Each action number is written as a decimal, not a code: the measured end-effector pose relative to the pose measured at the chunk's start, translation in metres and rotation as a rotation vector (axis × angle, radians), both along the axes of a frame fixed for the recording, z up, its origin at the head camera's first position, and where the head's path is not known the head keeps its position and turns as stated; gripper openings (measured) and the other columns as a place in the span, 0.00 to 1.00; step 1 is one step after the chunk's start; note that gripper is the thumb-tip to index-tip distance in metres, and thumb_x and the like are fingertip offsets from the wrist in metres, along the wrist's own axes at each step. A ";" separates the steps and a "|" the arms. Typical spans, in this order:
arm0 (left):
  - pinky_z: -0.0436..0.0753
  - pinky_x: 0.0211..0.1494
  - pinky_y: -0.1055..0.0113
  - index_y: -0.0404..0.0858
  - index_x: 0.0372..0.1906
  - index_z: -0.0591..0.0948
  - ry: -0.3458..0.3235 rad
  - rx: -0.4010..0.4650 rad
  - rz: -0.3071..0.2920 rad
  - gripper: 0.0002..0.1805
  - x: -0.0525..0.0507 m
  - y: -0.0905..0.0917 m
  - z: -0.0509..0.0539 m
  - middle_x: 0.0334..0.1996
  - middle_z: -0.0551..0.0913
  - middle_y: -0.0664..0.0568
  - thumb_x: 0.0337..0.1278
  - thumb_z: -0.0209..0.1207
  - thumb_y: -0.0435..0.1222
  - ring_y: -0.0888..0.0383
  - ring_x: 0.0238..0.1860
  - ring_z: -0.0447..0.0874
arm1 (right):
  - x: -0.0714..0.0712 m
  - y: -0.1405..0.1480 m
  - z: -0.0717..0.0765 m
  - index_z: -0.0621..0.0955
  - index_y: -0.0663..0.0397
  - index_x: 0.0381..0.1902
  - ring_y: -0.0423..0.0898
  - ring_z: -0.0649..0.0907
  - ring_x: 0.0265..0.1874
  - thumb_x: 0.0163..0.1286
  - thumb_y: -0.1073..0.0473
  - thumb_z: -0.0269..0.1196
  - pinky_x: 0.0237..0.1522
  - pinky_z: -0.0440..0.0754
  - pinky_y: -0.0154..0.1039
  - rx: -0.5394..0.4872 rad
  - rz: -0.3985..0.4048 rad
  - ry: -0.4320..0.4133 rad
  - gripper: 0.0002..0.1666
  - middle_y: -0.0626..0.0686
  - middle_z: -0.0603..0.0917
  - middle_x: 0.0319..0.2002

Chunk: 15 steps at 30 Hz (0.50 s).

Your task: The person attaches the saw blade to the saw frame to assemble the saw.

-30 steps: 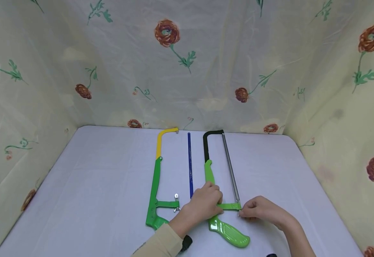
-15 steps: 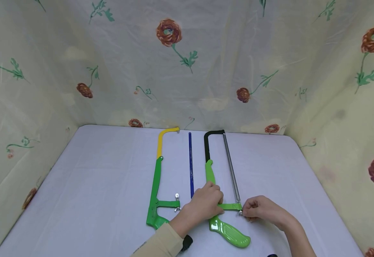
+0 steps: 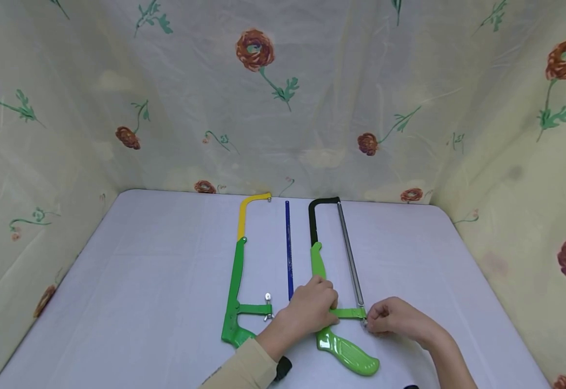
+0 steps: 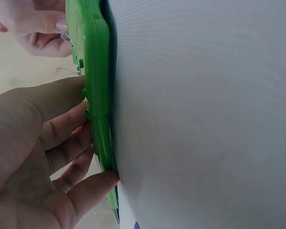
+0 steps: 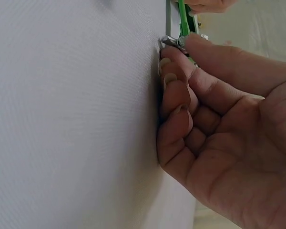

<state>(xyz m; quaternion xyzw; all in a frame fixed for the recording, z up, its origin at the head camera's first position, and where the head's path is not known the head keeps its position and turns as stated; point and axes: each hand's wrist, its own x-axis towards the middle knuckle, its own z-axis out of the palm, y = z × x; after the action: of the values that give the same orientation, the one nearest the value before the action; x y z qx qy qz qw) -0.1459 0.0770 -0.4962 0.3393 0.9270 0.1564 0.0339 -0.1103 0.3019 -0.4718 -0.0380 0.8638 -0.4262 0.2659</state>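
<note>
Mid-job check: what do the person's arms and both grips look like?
The left sleeve is beige with small dark markings. The right forearm shows no sleeve. Neither the left grip nor the right grip wears a glove.

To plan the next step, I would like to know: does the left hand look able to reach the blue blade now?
Probably yes: the blue blade lies beside the left hand, its far part uncovered. But the hand's grip on the light green hacksaw would likely have to loosen first.
</note>
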 end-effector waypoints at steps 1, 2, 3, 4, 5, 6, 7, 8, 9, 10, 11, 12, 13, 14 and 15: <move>0.74 0.33 0.74 0.50 0.33 0.87 0.001 0.000 0.000 0.10 0.000 0.000 0.000 0.38 0.82 0.63 0.50 0.72 0.50 0.64 0.47 0.73 | 0.000 0.000 0.000 0.84 0.65 0.33 0.43 0.78 0.29 0.60 0.62 0.65 0.33 0.77 0.35 -0.003 0.007 -0.002 0.09 0.50 0.84 0.26; 0.74 0.33 0.74 0.50 0.33 0.87 0.001 0.001 0.001 0.10 0.000 0.000 0.000 0.38 0.82 0.63 0.49 0.72 0.50 0.64 0.47 0.73 | 0.000 0.001 0.000 0.85 0.65 0.33 0.43 0.78 0.29 0.60 0.62 0.65 0.33 0.77 0.35 -0.008 0.015 -0.006 0.09 0.49 0.84 0.27; 0.74 0.33 0.74 0.50 0.33 0.87 0.001 0.001 0.001 0.10 0.000 0.000 0.000 0.38 0.82 0.63 0.49 0.72 0.50 0.64 0.47 0.73 | 0.001 0.002 0.000 0.85 0.65 0.33 0.43 0.77 0.29 0.61 0.61 0.66 0.34 0.76 0.35 -0.009 0.019 -0.011 0.10 0.49 0.84 0.27; 0.74 0.33 0.74 0.50 0.33 0.87 0.000 0.001 0.002 0.10 0.000 0.000 0.000 0.38 0.82 0.63 0.49 0.73 0.50 0.64 0.47 0.73 | 0.001 0.002 0.000 0.85 0.65 0.33 0.42 0.77 0.30 0.62 0.60 0.65 0.34 0.76 0.35 -0.010 0.023 -0.014 0.11 0.49 0.84 0.27; 0.74 0.33 0.74 0.50 0.33 0.87 -0.001 0.002 0.003 0.10 0.001 0.000 0.000 0.38 0.82 0.63 0.49 0.73 0.50 0.64 0.47 0.73 | 0.001 0.002 0.000 0.85 0.65 0.33 0.42 0.77 0.30 0.62 0.59 0.65 0.34 0.76 0.35 -0.007 0.023 -0.017 0.11 0.48 0.83 0.27; 0.74 0.34 0.74 0.51 0.33 0.87 -0.003 0.002 0.003 0.10 0.001 0.000 0.000 0.38 0.82 0.63 0.49 0.73 0.50 0.64 0.47 0.73 | 0.000 0.002 0.000 0.85 0.65 0.32 0.41 0.77 0.29 0.63 0.57 0.65 0.33 0.75 0.34 0.000 0.021 -0.020 0.12 0.47 0.82 0.26; 0.74 0.34 0.74 0.51 0.33 0.87 -0.006 0.002 0.004 0.10 0.001 0.000 0.000 0.38 0.82 0.63 0.49 0.73 0.50 0.64 0.47 0.72 | 0.000 0.002 0.000 0.85 0.65 0.31 0.41 0.76 0.29 0.63 0.56 0.65 0.33 0.74 0.34 0.006 0.019 -0.021 0.14 0.46 0.81 0.25; 0.74 0.34 0.73 0.51 0.33 0.87 -0.008 0.003 0.004 0.10 0.000 0.000 0.000 0.38 0.82 0.63 0.49 0.72 0.50 0.64 0.48 0.72 | 0.000 0.002 0.000 0.85 0.64 0.30 0.41 0.75 0.28 0.64 0.55 0.65 0.32 0.73 0.34 0.015 0.016 -0.020 0.15 0.46 0.80 0.24; 0.74 0.34 0.73 0.51 0.33 0.87 -0.009 0.003 0.004 0.10 0.000 0.000 0.000 0.38 0.82 0.64 0.50 0.72 0.50 0.64 0.48 0.72 | -0.001 0.001 0.000 0.85 0.64 0.30 0.41 0.75 0.28 0.64 0.54 0.65 0.30 0.72 0.34 0.025 0.013 -0.018 0.16 0.45 0.78 0.23; 0.74 0.35 0.73 0.51 0.33 0.87 -0.011 0.004 0.003 0.10 0.000 0.000 0.000 0.38 0.82 0.64 0.50 0.72 0.50 0.64 0.48 0.72 | -0.001 0.001 0.000 0.84 0.64 0.29 0.41 0.74 0.27 0.64 0.53 0.65 0.30 0.72 0.34 0.031 0.010 -0.017 0.16 0.45 0.77 0.22; 0.74 0.35 0.73 0.51 0.33 0.87 -0.011 0.005 0.003 0.10 0.000 0.000 -0.001 0.38 0.82 0.64 0.50 0.72 0.50 0.64 0.48 0.72 | -0.001 0.001 0.000 0.84 0.64 0.29 0.41 0.74 0.27 0.64 0.53 0.65 0.29 0.71 0.34 0.038 0.006 -0.017 0.17 0.44 0.77 0.22; 0.74 0.34 0.73 0.51 0.33 0.87 -0.013 0.006 0.002 0.10 0.000 0.000 -0.001 0.38 0.82 0.64 0.50 0.72 0.50 0.64 0.48 0.72 | -0.001 0.001 0.000 0.85 0.64 0.29 0.41 0.74 0.26 0.64 0.53 0.65 0.29 0.71 0.34 0.040 0.002 -0.018 0.17 0.44 0.76 0.21; 0.74 0.34 0.74 0.51 0.33 0.87 -0.013 0.006 0.002 0.10 0.000 0.000 -0.001 0.38 0.82 0.64 0.50 0.72 0.50 0.64 0.48 0.72 | -0.001 0.000 -0.001 0.85 0.64 0.29 0.41 0.74 0.27 0.65 0.53 0.65 0.29 0.71 0.34 0.038 0.002 -0.018 0.17 0.44 0.77 0.22; 0.74 0.34 0.74 0.50 0.33 0.87 -0.011 0.006 0.003 0.10 0.000 0.000 -0.001 0.38 0.82 0.64 0.50 0.72 0.49 0.64 0.48 0.72 | -0.001 0.000 -0.001 0.85 0.64 0.30 0.41 0.74 0.27 0.65 0.53 0.65 0.29 0.72 0.34 0.037 -0.001 -0.019 0.17 0.45 0.78 0.22; 0.74 0.34 0.74 0.50 0.33 0.87 -0.010 0.005 0.003 0.10 0.000 0.000 -0.001 0.38 0.82 0.64 0.50 0.72 0.49 0.64 0.48 0.72 | -0.001 0.000 -0.001 0.85 0.64 0.31 0.42 0.75 0.28 0.65 0.54 0.65 0.30 0.72 0.34 0.033 -0.003 -0.021 0.16 0.45 0.78 0.23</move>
<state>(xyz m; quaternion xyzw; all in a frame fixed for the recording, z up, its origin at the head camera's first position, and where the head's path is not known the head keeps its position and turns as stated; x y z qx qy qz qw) -0.1460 0.0767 -0.4976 0.3370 0.9270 0.1606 0.0377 -0.1116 0.3022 -0.4724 -0.0278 0.8680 -0.4126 0.2751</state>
